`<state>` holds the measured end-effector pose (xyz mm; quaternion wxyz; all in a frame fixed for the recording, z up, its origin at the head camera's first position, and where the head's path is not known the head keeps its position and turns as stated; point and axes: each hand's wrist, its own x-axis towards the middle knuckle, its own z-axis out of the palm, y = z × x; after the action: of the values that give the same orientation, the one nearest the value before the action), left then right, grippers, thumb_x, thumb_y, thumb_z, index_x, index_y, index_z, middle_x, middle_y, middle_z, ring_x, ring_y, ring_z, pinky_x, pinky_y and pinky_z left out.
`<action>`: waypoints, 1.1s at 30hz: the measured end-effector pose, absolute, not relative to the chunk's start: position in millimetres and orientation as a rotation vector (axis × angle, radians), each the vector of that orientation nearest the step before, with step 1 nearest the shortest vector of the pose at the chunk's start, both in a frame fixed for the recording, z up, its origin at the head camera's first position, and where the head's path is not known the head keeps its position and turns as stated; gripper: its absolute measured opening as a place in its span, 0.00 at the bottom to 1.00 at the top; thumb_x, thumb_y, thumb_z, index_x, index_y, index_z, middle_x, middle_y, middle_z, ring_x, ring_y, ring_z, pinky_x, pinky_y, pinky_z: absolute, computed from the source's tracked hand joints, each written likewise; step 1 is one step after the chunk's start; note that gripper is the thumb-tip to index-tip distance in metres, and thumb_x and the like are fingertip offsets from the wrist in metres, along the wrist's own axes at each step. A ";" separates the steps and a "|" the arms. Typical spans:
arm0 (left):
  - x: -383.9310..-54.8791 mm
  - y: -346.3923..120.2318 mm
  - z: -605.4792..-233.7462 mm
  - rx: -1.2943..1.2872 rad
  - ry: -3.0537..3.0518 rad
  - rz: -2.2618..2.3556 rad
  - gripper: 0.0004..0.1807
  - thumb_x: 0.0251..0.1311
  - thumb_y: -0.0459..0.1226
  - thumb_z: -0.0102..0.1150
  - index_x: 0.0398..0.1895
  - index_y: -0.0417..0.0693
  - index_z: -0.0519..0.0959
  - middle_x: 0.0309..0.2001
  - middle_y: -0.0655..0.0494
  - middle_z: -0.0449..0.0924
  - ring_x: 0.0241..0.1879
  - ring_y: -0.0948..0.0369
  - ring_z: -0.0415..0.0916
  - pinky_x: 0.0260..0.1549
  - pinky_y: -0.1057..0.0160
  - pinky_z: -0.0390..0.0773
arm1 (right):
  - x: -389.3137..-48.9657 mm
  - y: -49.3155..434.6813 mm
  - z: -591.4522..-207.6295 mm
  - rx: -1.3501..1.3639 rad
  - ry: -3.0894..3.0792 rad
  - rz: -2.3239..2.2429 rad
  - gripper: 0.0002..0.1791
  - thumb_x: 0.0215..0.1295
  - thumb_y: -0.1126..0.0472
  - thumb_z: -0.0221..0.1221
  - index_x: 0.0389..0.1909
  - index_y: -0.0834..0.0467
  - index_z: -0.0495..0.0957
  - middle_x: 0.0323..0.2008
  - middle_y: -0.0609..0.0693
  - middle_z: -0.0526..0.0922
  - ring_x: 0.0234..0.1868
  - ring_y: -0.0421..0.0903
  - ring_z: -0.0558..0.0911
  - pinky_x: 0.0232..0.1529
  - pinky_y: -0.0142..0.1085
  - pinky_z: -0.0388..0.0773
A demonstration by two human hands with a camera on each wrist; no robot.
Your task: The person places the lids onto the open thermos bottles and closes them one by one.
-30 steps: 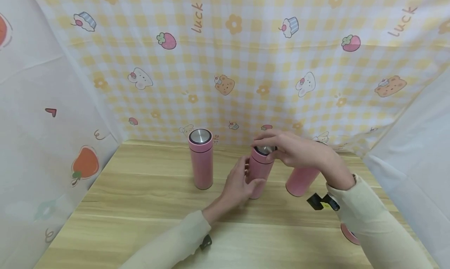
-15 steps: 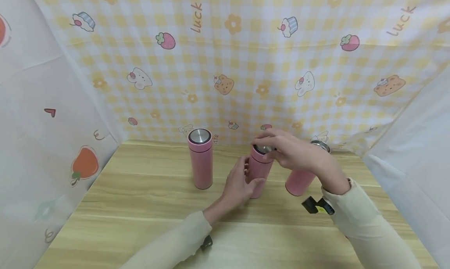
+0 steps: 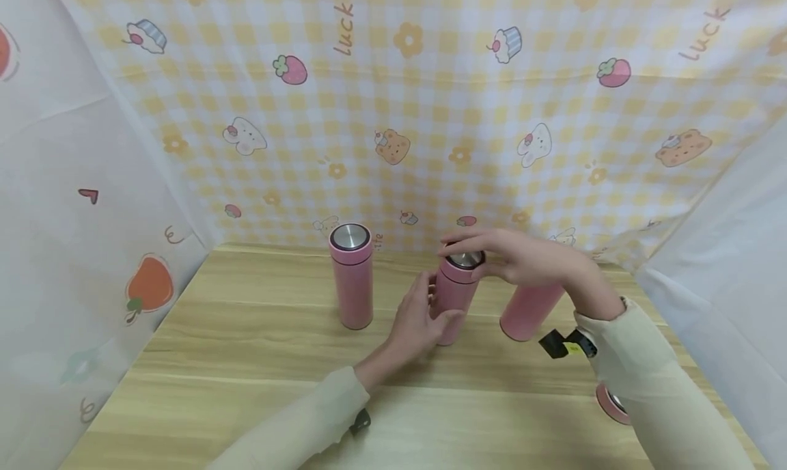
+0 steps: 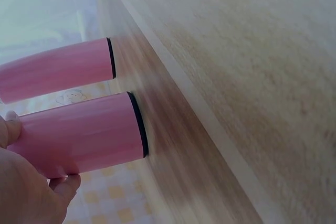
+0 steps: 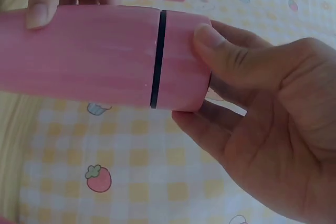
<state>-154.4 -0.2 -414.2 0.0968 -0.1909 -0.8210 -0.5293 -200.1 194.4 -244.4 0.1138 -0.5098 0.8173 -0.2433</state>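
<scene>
A pink thermos bottle (image 3: 455, 296) stands upright on the table, between both hands. My left hand (image 3: 418, 323) grips its body from the left, thumb in front and fingers behind. My right hand (image 3: 522, 255) pinches the pink lid (image 5: 181, 61) at the rim, thumb on one side and fingers on the other. The lid sits on the bottle, with a dark ring at the seam. The lid's steel top (image 3: 467, 259) shows under the right hand. Behind the right wrist stands another pink thermos (image 3: 529, 313), its top hidden by the hand.
To the left a third pink thermos (image 3: 354, 292) stands with its lid on. A loose pink lid (image 3: 610, 407) lies on the wooden table (image 3: 246, 361), partly covered by the right sleeve. A checked cloth (image 3: 344, 115) hangs behind the table.
My right hand and wrist shift slightly on the lid, turning first left and then back right. The left hand and the bottles stay in place.
</scene>
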 end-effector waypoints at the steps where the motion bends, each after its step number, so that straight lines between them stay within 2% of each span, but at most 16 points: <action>1: -154.4 0.2 -414.1 -0.561 -2.434 -1.569 0.36 0.62 0.41 0.72 0.68 0.45 0.64 0.62 0.52 0.72 0.57 0.56 0.74 0.54 0.60 0.78 | -200.8 194.1 -244.0 -1.510 2.386 -0.713 0.30 0.65 0.80 0.60 0.67 0.62 0.75 0.71 0.54 0.69 0.72 0.54 0.64 0.64 0.50 0.71; 5: -153.6 1.0 -414.3 -0.544 -2.442 -1.565 0.36 0.62 0.41 0.72 0.68 0.45 0.64 0.62 0.52 0.72 0.57 0.56 0.74 0.54 0.61 0.78 | -201.1 192.3 -243.7 -1.519 2.409 -0.688 0.30 0.63 0.83 0.59 0.66 0.62 0.76 0.69 0.54 0.71 0.71 0.54 0.67 0.61 0.47 0.75; 14: -152.7 2.5 -415.3 -0.537 -2.429 -1.537 0.35 0.62 0.40 0.72 0.67 0.45 0.64 0.61 0.51 0.72 0.57 0.56 0.74 0.53 0.59 0.78 | -196.5 190.6 -247.4 -1.512 2.474 -0.662 0.30 0.63 0.82 0.59 0.65 0.61 0.77 0.69 0.56 0.71 0.64 0.54 0.75 0.54 0.42 0.79; 19: -153.1 3.6 -417.3 -0.538 -2.416 -1.534 0.35 0.62 0.40 0.72 0.67 0.45 0.64 0.60 0.52 0.72 0.57 0.56 0.74 0.53 0.59 0.79 | -195.0 191.3 -250.9 -1.518 2.512 -0.653 0.32 0.62 0.82 0.61 0.66 0.59 0.77 0.70 0.54 0.69 0.65 0.52 0.74 0.51 0.39 0.80; 27: -152.6 1.3 -419.9 -0.520 -2.418 -1.514 0.35 0.62 0.40 0.72 0.67 0.46 0.64 0.60 0.53 0.72 0.56 0.57 0.74 0.53 0.58 0.79 | -194.3 190.3 -255.9 -1.551 2.533 -0.683 0.32 0.62 0.81 0.61 0.67 0.61 0.75 0.71 0.54 0.69 0.71 0.54 0.66 0.60 0.46 0.75; 30: -153.0 1.2 -421.1 -0.522 -2.437 -1.493 0.36 0.62 0.43 0.71 0.68 0.47 0.64 0.60 0.54 0.72 0.56 0.59 0.74 0.52 0.59 0.79 | -194.7 193.0 -258.8 -1.549 2.530 -0.735 0.31 0.62 0.80 0.63 0.67 0.62 0.74 0.70 0.55 0.70 0.71 0.54 0.67 0.62 0.47 0.74; 33: -153.4 1.5 -421.9 -0.529 -2.461 -1.464 0.36 0.63 0.46 0.70 0.69 0.48 0.63 0.60 0.55 0.72 0.55 0.60 0.74 0.52 0.59 0.79 | -195.2 197.0 -262.5 -1.517 2.521 -0.849 0.32 0.62 0.77 0.65 0.68 0.63 0.73 0.66 0.56 0.74 0.66 0.53 0.73 0.60 0.48 0.76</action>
<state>-153.4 1.5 -421.9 0.1144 -0.1805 -0.8396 -0.4994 -195.2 197.0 -262.5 0.0396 -0.4950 0.8226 -0.2771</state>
